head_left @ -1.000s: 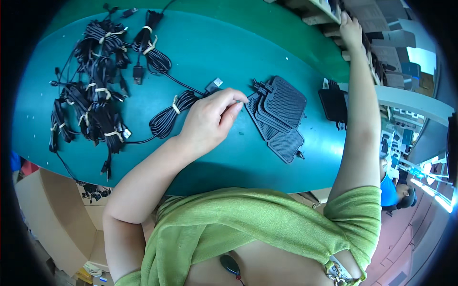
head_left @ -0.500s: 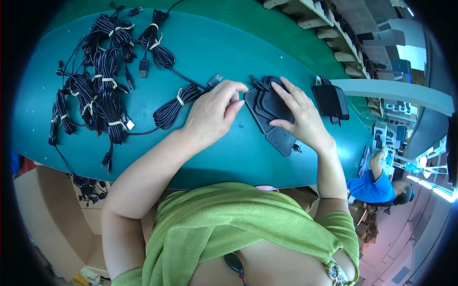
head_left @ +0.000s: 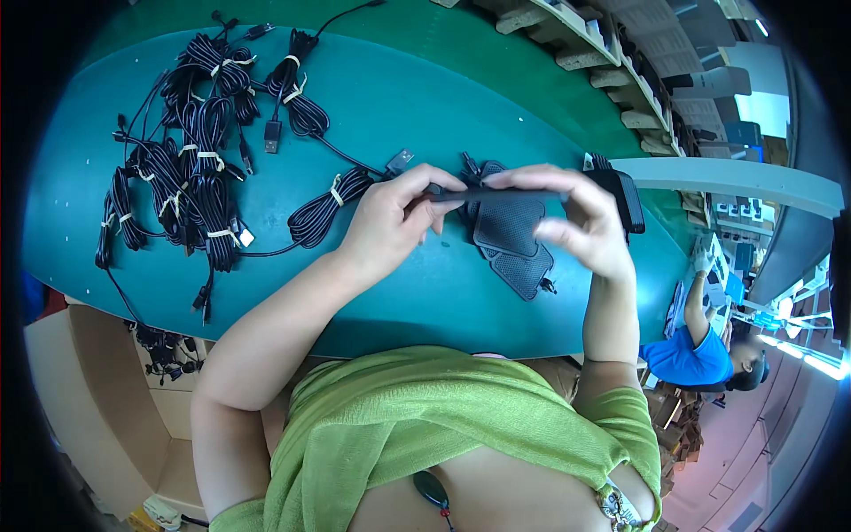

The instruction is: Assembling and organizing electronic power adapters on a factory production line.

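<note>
Head view showed both hands raised just above the teal table (head_left: 417, 115), sharing one flat black pad (head_left: 496, 192) seen edge-on. Left hand (head_left: 394, 222) pinched the pad's left end between thumb and forefinger, its grip narrow and closed on the edge. Right hand (head_left: 581, 222) held the pad's right end along the top with curled fingers, the thumb underneath. Directly below the held pad lay a stack of dark textured pads (head_left: 514, 244), fanned out and overlapping on the table, with a short lead at the lower corner. A black box-shaped unit (head_left: 625, 197) stood just beside the right hand, partly hidden by it. One coiled black cable (head_left: 330, 208) with a pale tie lay near the left wrist. A larger heap of tied black cables (head_left: 191, 160) lay well apart at the left of the table. Wooden racks (head_left: 612, 62) ran along the far edge.
</note>
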`<act>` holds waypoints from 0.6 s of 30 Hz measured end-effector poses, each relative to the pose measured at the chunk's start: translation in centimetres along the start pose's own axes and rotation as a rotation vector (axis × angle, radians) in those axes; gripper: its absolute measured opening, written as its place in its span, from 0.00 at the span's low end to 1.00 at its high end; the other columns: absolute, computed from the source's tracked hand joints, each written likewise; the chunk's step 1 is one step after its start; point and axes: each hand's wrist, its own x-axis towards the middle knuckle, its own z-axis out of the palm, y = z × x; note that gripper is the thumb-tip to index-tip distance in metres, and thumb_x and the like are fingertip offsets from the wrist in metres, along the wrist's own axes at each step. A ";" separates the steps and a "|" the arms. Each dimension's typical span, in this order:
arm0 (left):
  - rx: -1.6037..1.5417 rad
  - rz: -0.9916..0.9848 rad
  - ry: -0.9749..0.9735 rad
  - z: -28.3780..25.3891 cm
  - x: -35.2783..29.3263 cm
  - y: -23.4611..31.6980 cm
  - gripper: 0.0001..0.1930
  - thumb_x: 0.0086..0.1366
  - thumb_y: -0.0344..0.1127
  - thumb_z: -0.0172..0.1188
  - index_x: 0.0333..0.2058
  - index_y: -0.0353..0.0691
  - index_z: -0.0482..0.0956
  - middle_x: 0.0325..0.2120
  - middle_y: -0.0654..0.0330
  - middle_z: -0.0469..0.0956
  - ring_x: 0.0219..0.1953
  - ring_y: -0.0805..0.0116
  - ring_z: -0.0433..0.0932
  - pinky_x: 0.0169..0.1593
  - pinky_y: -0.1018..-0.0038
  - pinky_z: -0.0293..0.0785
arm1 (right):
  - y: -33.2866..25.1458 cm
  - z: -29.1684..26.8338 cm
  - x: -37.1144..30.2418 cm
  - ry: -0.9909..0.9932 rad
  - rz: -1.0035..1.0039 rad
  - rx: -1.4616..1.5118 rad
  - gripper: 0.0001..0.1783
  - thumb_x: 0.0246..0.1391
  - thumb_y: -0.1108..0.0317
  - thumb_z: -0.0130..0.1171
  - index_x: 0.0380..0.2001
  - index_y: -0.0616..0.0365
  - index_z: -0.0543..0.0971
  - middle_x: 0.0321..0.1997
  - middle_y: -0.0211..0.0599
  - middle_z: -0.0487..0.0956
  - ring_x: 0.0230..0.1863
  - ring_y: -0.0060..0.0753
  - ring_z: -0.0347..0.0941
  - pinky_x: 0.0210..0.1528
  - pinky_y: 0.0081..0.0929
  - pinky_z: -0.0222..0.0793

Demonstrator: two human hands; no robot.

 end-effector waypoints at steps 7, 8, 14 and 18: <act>-0.284 0.021 0.007 -0.1 0.4 0.6 0.15 0.62 0.32 0.50 0.46 0.36 0.62 0.19 0.63 0.69 0.18 0.79 0.67 0.22 0.83 0.64 | 2.7 -4.8 6.5 0.702 0.012 -0.282 0.13 0.50 0.68 0.56 0.40 0.56 0.75 0.34 0.27 0.74 0.35 0.17 0.67 0.39 0.16 0.63; -0.281 0.017 0.016 -0.2 0.3 0.5 0.15 0.62 0.32 0.50 0.46 0.36 0.62 0.19 0.63 0.69 0.18 0.79 0.67 0.22 0.83 0.64 | 3.4 -7.9 7.9 0.812 -0.125 -0.481 0.13 0.52 0.67 0.54 0.41 0.58 0.75 0.36 0.29 0.74 0.35 0.18 0.68 0.39 0.16 0.63; -0.134 0.007 -0.089 0.0 0.9 0.1 0.17 0.63 0.31 0.47 0.50 0.37 0.59 0.24 0.61 0.69 0.20 0.80 0.68 0.22 0.86 0.62 | 5.8 -25.5 14.2 1.163 -0.233 -0.418 0.13 0.55 0.72 0.47 0.43 0.61 0.73 0.42 0.39 0.74 0.40 0.26 0.70 0.43 0.20 0.65; -0.138 -0.020 -0.064 -0.6 0.4 0.3 0.17 0.63 0.31 0.47 0.50 0.37 0.59 0.24 0.61 0.69 0.20 0.79 0.68 0.22 0.84 0.62 | 7.8 -26.4 17.0 1.026 0.057 -0.686 0.15 0.55 0.69 0.47 0.45 0.59 0.73 0.40 0.38 0.75 0.38 0.27 0.70 0.40 0.21 0.65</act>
